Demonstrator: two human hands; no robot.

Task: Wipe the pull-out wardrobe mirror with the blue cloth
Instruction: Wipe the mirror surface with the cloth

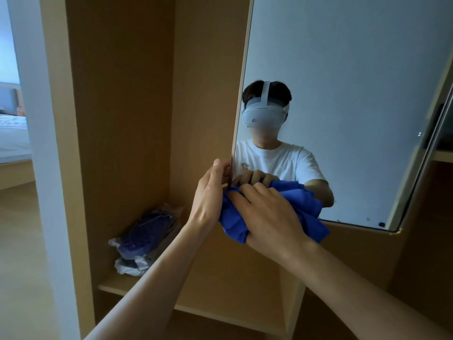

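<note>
The pull-out mirror (pixel 343 69) stands tilted in front of me, its thin left edge facing the wardrobe. My left hand (pixel 210 192) grips that left edge low down, thumb on the back and fingers round the front. My right hand (pixel 267 214) holds the bunched blue cloth (pixel 311 212) and presses it on the glass near the lower left corner. The glass reflects a person in a white shirt with a headset, plus both hands and the cloth.
An open wooden wardrobe compartment (pixel 122 119) lies to the left, with plastic-wrapped dark blue items (pixel 144 236) on its shelf (pixel 115 285). A white door frame (pixel 36 143) and a bed (pixel 12 133) show at the far left. More shelving sits right of the mirror.
</note>
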